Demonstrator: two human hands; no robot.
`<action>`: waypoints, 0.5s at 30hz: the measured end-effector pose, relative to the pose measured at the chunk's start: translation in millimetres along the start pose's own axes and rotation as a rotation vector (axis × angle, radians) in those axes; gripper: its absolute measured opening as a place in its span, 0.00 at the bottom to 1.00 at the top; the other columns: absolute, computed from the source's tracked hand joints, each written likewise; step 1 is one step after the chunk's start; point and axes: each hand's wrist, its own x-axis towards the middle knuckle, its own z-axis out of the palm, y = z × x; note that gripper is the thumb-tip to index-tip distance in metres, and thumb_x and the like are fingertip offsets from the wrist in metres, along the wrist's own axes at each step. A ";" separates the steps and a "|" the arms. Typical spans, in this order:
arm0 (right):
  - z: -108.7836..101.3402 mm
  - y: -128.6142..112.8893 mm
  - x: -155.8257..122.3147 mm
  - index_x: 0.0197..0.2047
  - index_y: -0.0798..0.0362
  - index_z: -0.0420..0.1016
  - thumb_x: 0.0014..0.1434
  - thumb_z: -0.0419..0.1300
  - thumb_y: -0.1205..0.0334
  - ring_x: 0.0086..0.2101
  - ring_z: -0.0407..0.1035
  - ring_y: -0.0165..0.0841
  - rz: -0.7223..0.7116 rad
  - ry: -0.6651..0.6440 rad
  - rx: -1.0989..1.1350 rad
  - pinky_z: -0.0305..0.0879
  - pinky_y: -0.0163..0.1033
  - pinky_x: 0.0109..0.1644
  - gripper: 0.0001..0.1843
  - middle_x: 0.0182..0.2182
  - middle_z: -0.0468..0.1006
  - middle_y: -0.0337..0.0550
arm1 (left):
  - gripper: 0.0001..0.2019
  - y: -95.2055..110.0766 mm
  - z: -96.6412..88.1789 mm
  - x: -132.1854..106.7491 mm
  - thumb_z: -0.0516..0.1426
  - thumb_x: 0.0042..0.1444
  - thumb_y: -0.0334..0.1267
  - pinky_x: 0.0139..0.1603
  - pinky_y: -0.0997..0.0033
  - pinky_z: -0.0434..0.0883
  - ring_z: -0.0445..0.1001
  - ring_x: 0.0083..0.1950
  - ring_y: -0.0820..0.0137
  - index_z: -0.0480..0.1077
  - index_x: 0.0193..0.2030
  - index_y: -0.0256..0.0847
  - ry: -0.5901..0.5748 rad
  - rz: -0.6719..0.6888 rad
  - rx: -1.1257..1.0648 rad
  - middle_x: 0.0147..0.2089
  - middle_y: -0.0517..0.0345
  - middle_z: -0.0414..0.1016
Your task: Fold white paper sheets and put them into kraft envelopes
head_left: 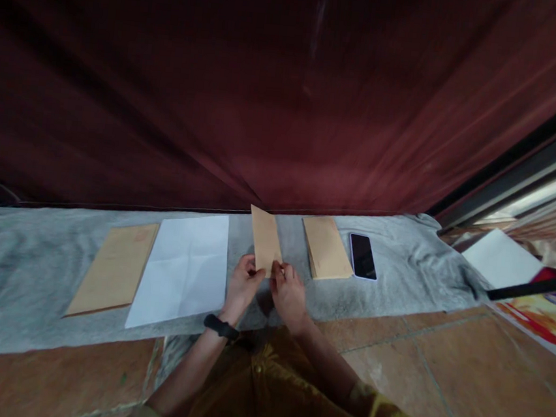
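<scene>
Both hands hold a small brown paper envelope [266, 237] by its near end, its far end tilted up off the grey cloth. My left hand [243, 286] pinches the near left corner between thumb and fingers. At the near right corner, my right hand [290, 294] has its fingers closed on the paper. To the right lies a stack of similar brown envelopes [328, 247]. White paper sheets [184, 265] with fold creases lie flat to the left. Beyond them is a larger brown envelope or stack [115, 268].
A phone [363, 256] with a dark screen lies right of the envelope stack. Everything rests on a grey cloth [407, 273] over a tiled floor [421, 353]. A dark red curtain-like sheet [288, 104] rises behind. At far right are a white sheet [502, 258] and colourful printed packaging [553, 314].
</scene>
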 end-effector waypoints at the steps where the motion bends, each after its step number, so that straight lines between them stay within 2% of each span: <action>1: -1.3 -1.5 2.6 0.71 0.52 0.60 0.70 0.50 0.65 0.48 0.72 0.44 0.012 -0.015 0.001 0.73 0.44 0.49 0.27 0.52 0.74 0.57 | 0.18 6.0 1.5 -2.9 0.62 0.50 0.38 0.32 0.72 0.67 0.70 0.28 0.71 0.70 0.49 0.39 -0.013 0.019 0.004 0.25 0.67 0.70; 4: -3.9 -0.8 7.5 0.70 0.53 0.63 0.70 0.48 0.67 0.45 0.75 0.41 0.041 -0.029 0.042 0.74 0.39 0.42 0.26 0.51 0.75 0.57 | 0.23 23.6 3.2 -12.8 0.61 0.55 0.45 0.37 0.70 0.70 0.74 0.33 0.70 0.67 0.56 0.40 -0.074 0.075 -0.035 0.30 0.64 0.73; 7: -4.2 5.0 10.1 0.66 0.53 0.68 0.70 0.48 0.67 0.42 0.77 0.40 0.097 0.046 0.191 0.75 0.40 0.43 0.24 0.50 0.76 0.55 | 0.26 29.4 0.2 -19.4 0.58 0.60 0.52 0.46 0.68 0.72 0.77 0.43 0.68 0.66 0.61 0.42 -0.103 0.114 -0.037 0.41 0.58 0.77; 9: -2.8 8.1 11.6 0.60 0.52 0.74 0.70 0.47 0.64 0.42 0.77 0.40 0.157 0.117 0.426 0.76 0.41 0.45 0.21 0.48 0.77 0.53 | 0.25 23.0 -2.8 -20.3 0.57 0.61 0.54 0.48 0.67 0.73 0.77 0.45 0.68 0.66 0.60 0.42 -0.070 0.088 0.006 0.44 0.55 0.77; 11: 0.4 7.9 12.4 0.55 0.52 0.76 0.70 0.48 0.58 0.44 0.77 0.40 0.235 0.156 0.764 0.78 0.41 0.43 0.20 0.49 0.78 0.52 | 0.25 11.3 -4.6 -19.7 0.57 0.61 0.53 0.46 0.65 0.75 0.78 0.44 0.67 0.67 0.59 0.40 -0.032 0.006 0.022 0.43 0.54 0.77; 13: 5.5 3.9 11.8 0.53 0.52 0.76 0.68 0.51 0.50 0.43 0.78 0.40 0.331 0.124 1.090 0.79 0.42 0.40 0.20 0.49 0.80 0.51 | 0.25 -0.7 -4.3 -19.6 0.58 0.60 0.52 0.41 0.65 0.76 0.79 0.40 0.66 0.68 0.58 0.39 -0.049 -0.095 -0.024 0.39 0.54 0.78; 15: 12.0 -2.6 9.4 0.49 0.52 0.76 0.65 0.55 0.45 0.40 0.79 0.40 0.422 0.056 1.317 0.79 0.44 0.41 0.21 0.44 0.82 0.50 | 0.24 -9.4 -2.4 -20.9 0.60 0.59 0.50 0.38 0.64 0.77 0.80 0.38 0.65 0.68 0.57 0.39 -0.110 -0.179 -0.103 0.37 0.54 0.79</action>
